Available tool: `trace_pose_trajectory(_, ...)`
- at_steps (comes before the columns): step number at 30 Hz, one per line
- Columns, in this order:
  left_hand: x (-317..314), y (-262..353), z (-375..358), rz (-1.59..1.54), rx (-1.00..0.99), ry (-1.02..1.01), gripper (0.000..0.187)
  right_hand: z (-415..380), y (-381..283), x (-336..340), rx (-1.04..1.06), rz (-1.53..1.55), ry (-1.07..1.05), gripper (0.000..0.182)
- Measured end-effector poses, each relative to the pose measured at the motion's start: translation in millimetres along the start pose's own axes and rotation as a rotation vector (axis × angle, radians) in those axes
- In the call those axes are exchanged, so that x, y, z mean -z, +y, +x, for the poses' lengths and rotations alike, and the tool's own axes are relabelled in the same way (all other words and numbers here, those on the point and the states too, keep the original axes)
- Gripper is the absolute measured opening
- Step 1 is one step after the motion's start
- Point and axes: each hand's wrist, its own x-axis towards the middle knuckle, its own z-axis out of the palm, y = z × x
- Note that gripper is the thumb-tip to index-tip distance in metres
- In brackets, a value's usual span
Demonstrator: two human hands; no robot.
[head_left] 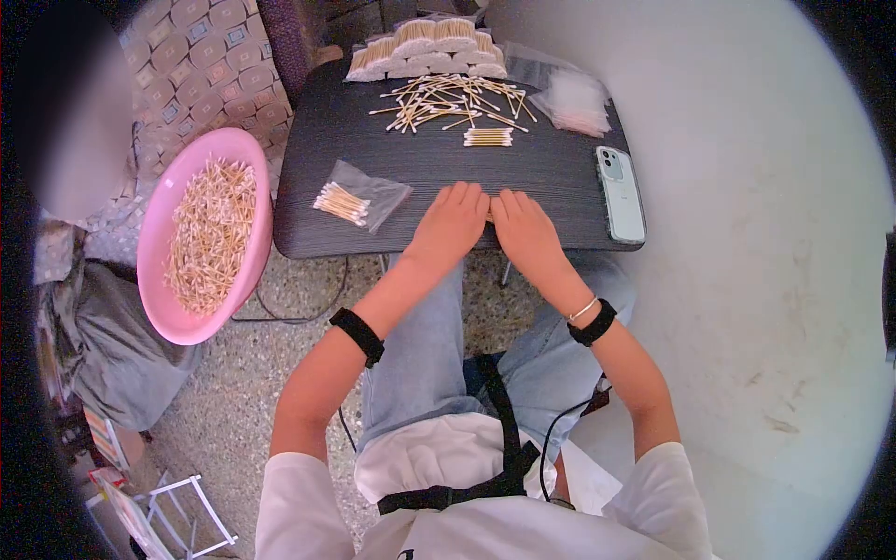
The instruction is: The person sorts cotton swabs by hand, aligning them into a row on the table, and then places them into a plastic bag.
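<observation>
Just above the middle of the frame, the left grip (453, 220) and the right grip (525, 224) rest side by side, knuckles up, near the front edge of the dark worktop (322, 131). A tan sliver (489, 216), too small to make out, shows between them; whether either grip is clamped on it or merely curled over, I cannot tell. Left of them, a bunch of swabs (342, 203) lies at a clear bag (385, 200); whether inside its mouth or on top is unclear. Above the hands sits a neat row (488, 137) of swabs, with a loose heap (437, 101) just beyond. Bagged packs (425, 47) are stacked at top centre. At upper right are flat clear bags (572, 101), and below them a phone (620, 194). At left, beside the worktop, a pink basin (157, 247) holds many more swabs.
</observation>
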Motion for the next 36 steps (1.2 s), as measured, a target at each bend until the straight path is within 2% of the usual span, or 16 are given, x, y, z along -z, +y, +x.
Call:
trace_pose_trajectory(8,0.3,-0.4,-5.4,-0.146,-0.006,0.045,0.017,-4.2,-3.6,7.2,0.002,-0.061,-0.041,0.01)
trace_pose_trajectory(15,1.8,0.6,-6.8,-0.13,-0.061,0.052,0.019,-5.7,-7.6,20.0,0.004,-0.075,-0.084,0.01)
trace_pose_trajectory(17,6.3,2.5,-13.6,-0.19,-0.059,-0.017,0.02,-9.5,-10.4,29.5,-0.011,0.057,-0.116,0.01)
trace_pose_trajectory(20,30.4,4.6,-27.3,-0.408,-0.001,-0.234,0.022,-16.1,-19.7,53.8,-0.007,0.221,-0.191,0.011)
trace_pose_trajectory(24,66.2,11.1,-47.8,-0.706,0.09,-0.229,0.029,-27.8,-29.1,72.2,-0.071,0.494,-0.402,0.015)
trace_pose_trajectory(26,78.1,12.6,-54.3,-0.74,0.081,-0.23,0.032,-31.2,-30.8,68.4,-0.045,0.847,-0.388,0.018)
trace_pose_trajectory(27,76.9,10.7,-56.4,-0.663,-0.025,-0.056,0.03,-30.1,-33.5,68.5,-0.032,1.025,-0.379,0.019)
trace_pose_trajectory(29,73.2,5.8,-62.5,-0.49,-0.229,0.287,0.027,-26.0,-37.4,74.0,-0.169,1.483,-0.705,0.021)
trace_pose_trajectory(30,73.3,4.9,-69.6,-0.473,-0.227,0.297,0.024,-23.3,-40.1,76.1,-0.24,1.706,-0.876,0.023)
trace_pose_trajectory(33,70.8,4.2,-90.3,-0.499,-0.17,0.302,0.02,-27.9,-58.9,70.4,-0.379,2.158,-0.989,0.025)
trace_pose_trajectory(36,62.9,6.8,-96.2,-0.608,0.034,0.251,0.023,-33.2,-69.0,59.7,-0.426,1.934,-0.75,0.026)
